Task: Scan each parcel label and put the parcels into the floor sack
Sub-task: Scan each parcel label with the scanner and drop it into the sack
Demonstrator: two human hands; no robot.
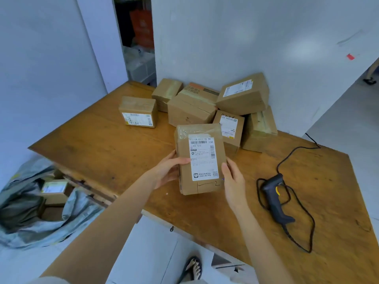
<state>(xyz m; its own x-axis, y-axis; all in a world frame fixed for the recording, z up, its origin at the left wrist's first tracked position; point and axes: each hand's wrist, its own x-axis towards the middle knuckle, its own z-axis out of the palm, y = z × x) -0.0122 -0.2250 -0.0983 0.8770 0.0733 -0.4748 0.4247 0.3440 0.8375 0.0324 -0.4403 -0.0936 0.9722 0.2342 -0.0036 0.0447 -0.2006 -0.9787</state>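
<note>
The left hand (166, 171) and right hand (233, 179) grip a parcel (202, 158); the sack (82, 210) holds boxes (54, 190).

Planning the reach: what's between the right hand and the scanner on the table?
Head view: only bare table and a loop of the scanner's cable; the right hand holds the parcel.

Scuffed wooden worktop (98, 144) set against white walls (225, 37); dark opening (134, 33) rear left; pale floor (348, 119); soft, diffuse light.

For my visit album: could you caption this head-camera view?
Left hand and right hand hold a labelled parcel at the table, scanner lying alongside, sack below.
</note>
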